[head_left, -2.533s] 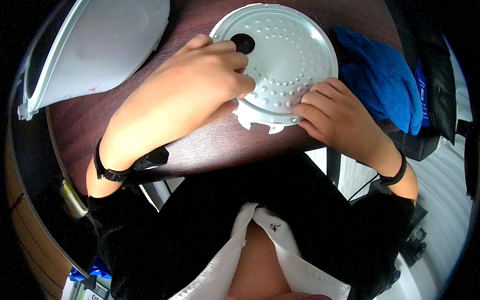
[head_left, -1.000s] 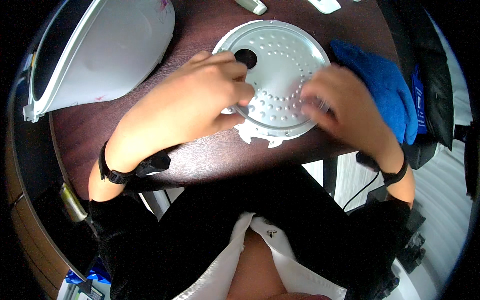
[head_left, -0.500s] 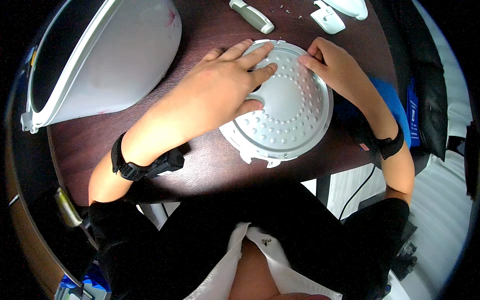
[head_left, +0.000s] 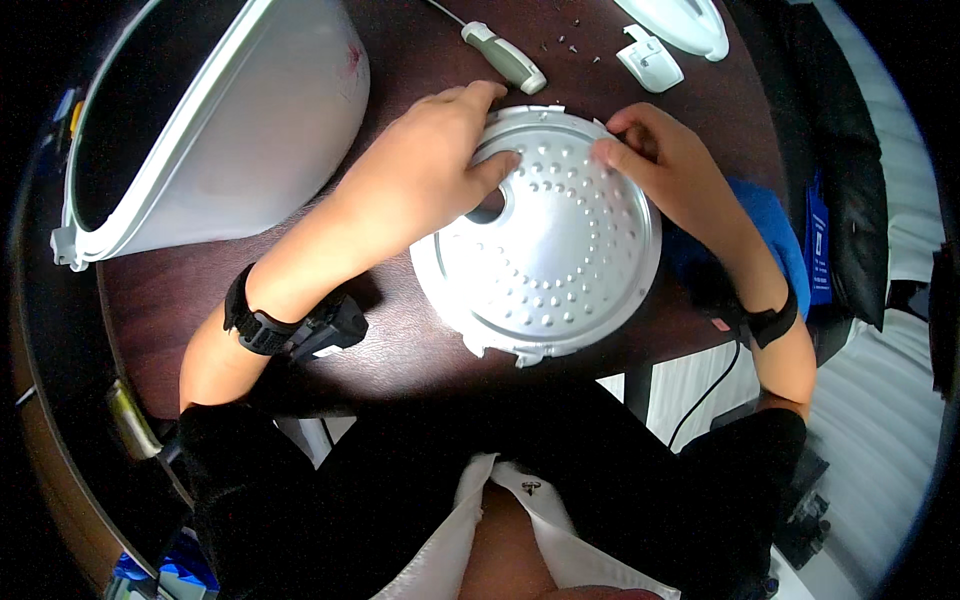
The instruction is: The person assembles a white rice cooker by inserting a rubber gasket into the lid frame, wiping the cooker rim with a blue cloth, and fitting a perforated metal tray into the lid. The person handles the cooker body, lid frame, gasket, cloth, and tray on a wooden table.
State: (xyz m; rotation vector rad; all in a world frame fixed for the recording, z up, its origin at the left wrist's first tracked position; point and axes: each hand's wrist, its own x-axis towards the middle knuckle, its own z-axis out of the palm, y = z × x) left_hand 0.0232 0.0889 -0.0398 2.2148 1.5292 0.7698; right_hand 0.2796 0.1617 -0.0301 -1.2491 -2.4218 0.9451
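Observation:
A round silver metal plate (head_left: pixel 560 235) with rings of raised bumps, small tabs on its rim and a hole left of its middle lies over the dark table. It looks like the inner plate of a cooker lid. My left hand (head_left: pixel 440 150) is closed on its upper left rim, thumb on top beside the hole and the other fingers curled at the edge. With thumb and bent fingers, my right hand (head_left: pixel 665 160) pinches the upper right rim; its fingertips are partly hidden. Past the far rim lies a screwdriver (head_left: pixel 505 57) with a grey and white handle.
A large white housing (head_left: pixel 250 130) stands tilted on the left of the brown table (head_left: pixel 400 330). Small screws (head_left: pixel 572 48) lie beyond the plate, near a white plastic clip piece (head_left: pixel 650 62) and a white oval cover (head_left: pixel 685 22). Blue cloth (head_left: pixel 765 215) sits by my right forearm.
My left fingers, spread flat over the plate before, now curl at its rim with the thumb on top. The plate has shifted slightly left, uncovering its hole. My right hand stays at the rim.

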